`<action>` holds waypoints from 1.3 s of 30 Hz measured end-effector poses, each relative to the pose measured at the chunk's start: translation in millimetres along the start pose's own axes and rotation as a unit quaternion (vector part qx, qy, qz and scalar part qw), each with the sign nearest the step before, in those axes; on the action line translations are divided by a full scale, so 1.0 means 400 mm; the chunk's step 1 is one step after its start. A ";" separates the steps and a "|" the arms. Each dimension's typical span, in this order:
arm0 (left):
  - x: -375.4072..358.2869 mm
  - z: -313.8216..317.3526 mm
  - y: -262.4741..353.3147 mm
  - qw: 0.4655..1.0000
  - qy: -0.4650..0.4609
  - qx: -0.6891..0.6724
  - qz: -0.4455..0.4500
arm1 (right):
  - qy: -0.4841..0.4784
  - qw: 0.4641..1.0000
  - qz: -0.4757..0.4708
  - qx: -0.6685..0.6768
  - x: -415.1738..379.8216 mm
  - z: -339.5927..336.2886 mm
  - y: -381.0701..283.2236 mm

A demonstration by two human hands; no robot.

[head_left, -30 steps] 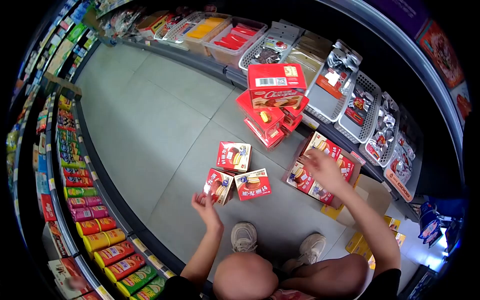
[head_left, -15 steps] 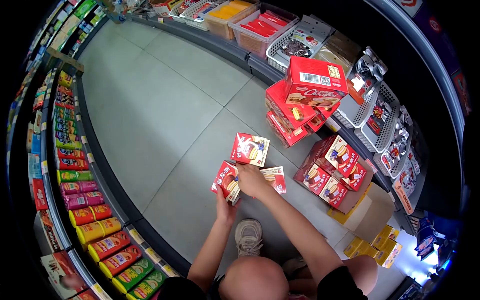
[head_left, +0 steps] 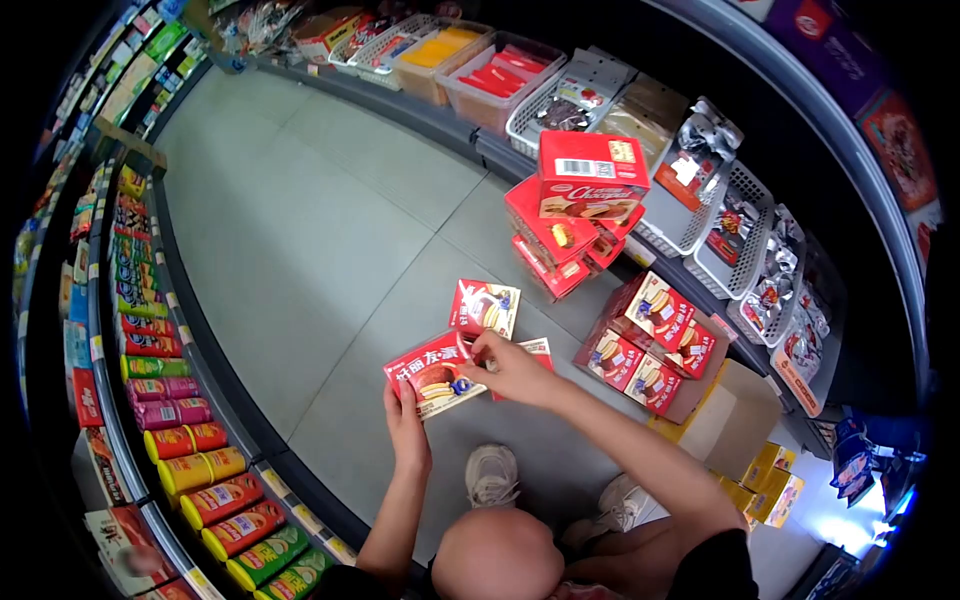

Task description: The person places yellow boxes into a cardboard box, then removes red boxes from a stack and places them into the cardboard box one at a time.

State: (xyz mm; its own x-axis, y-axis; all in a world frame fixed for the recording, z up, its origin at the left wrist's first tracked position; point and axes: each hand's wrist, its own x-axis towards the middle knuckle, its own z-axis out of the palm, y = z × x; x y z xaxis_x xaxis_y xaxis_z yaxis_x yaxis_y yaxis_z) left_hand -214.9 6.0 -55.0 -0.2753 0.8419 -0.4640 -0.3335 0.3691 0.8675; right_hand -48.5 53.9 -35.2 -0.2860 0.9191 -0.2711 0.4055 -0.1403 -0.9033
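Note:
A red and white box of chocolate pies is held above the floor, its printed face turned up toward me. My left hand grips its lower left side, thumb along the edge. At the right end of the same box, the fingers of my right hand are pinched together on its edge. Just beyond lies a similar red and white box on the floor. Another such box is partly hidden behind my right hand.
Red boxes are stacked beside the right shelf. Nearer, an open carton stands by several pie boxes, with yellow boxes behind it. Snack canisters line the left shelf; white baskets line the right.
The held box has turned from a slant to show its broad face, moving slightly left and up. My right hand has shifted to its right edge. The camera view has shifted slightly.

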 end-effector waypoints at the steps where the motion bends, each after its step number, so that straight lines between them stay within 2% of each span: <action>1: -0.008 0.018 0.019 1.000 -0.007 -0.001 0.003 | -0.050 0.993 0.046 0.093 -0.015 -0.034 -0.003; 2: -0.016 0.038 0.035 0.998 -0.053 0.028 0.035 | -0.017 0.994 -0.001 0.104 -0.033 -0.061 0.011; 4: -0.040 0.091 0.073 0.986 -0.140 0.066 0.066 | -0.034 0.981 0.051 0.184 -0.080 -0.135 -0.001; 5: -0.046 0.118 0.078 0.984 -0.151 0.066 0.069 | -0.055 0.972 0.083 0.214 -0.111 -0.181 -0.025; 7: -0.060 0.179 0.086 0.962 -0.240 0.105 0.073 | -0.041 0.971 0.072 0.222 -0.171 -0.245 -0.037; 9: -0.092 0.254 0.108 0.952 -0.270 0.124 0.077 | -0.023 0.971 0.062 0.230 -0.241 -0.304 -0.043; 11: -0.123 0.325 0.132 0.912 -0.346 0.190 0.109 | 0.056 0.971 0.088 0.217 -0.315 -0.347 -0.046; 12: -0.122 0.351 0.134 0.880 -0.399 0.240 0.090 | 0.093 0.961 0.092 0.245 -0.350 -0.362 -0.047; 13: -0.119 0.376 0.131 0.876 -0.408 0.241 0.093 | 0.139 0.954 0.089 0.251 -0.382 -0.369 -0.034; 15: -0.120 0.430 0.124 0.848 -0.485 0.188 -0.102 | 0.195 0.943 0.036 0.269 -0.432 -0.373 0.002; 16: -0.129 0.451 0.126 0.825 -0.512 0.196 -0.135 | 0.242 0.947 -0.023 0.208 -0.443 -0.364 0.022; 17: -0.140 0.473 0.130 0.821 -0.516 0.203 -0.136 | 0.250 0.944 -0.023 0.212 -0.460 -0.357 0.033; 19: -0.154 0.505 0.129 0.808 -0.530 0.142 -0.216 | 0.330 0.942 -0.048 -0.026 -0.487 -0.346 0.035; 20: -0.142 0.503 0.097 0.820 -0.526 0.142 -0.175 | 0.335 0.936 -0.079 -0.080 -0.496 -0.342 0.054; 21: -0.149 0.505 0.094 0.818 -0.529 0.145 -0.177 | 0.339 0.934 -0.077 -0.079 -0.504 -0.341 0.066; 23: -0.167 0.504 0.097 0.781 -0.610 0.134 -0.023 | 0.366 0.896 -0.176 -0.180 -0.521 -0.337 0.085; 25: -0.186 0.502 0.109 0.766 -0.628 0.141 0.013 | 0.366 0.887 -0.182 -0.215 -0.541 -0.339 0.111; 27: -0.192 0.489 0.099 0.743 -0.634 0.195 0.093 | 0.399 0.829 -0.252 -0.299 -0.552 -0.342 0.118; 30: -0.205 0.485 0.105 0.723 -0.646 0.209 0.129 | 0.415 0.814 -0.251 -0.319 -0.559 -0.337 0.124; 34: -0.213 0.480 0.103 0.727 -0.641 0.204 0.135 | 0.444 0.797 -0.258 -0.319 -0.553 -0.328 0.129; 39: -0.209 0.478 0.095 0.722 -0.645 0.197 0.158 | 0.440 0.803 -0.244 -0.320 -0.557 -0.328 0.121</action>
State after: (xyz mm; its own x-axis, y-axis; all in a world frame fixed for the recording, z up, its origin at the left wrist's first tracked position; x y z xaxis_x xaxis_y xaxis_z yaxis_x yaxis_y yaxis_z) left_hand -32.2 24.8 51.1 0.8710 0.4811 0.0996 -0.0855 -0.0512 0.9950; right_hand 148.6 -109.5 25.2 0.0632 0.7515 0.6567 0.8747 0.2751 -0.3990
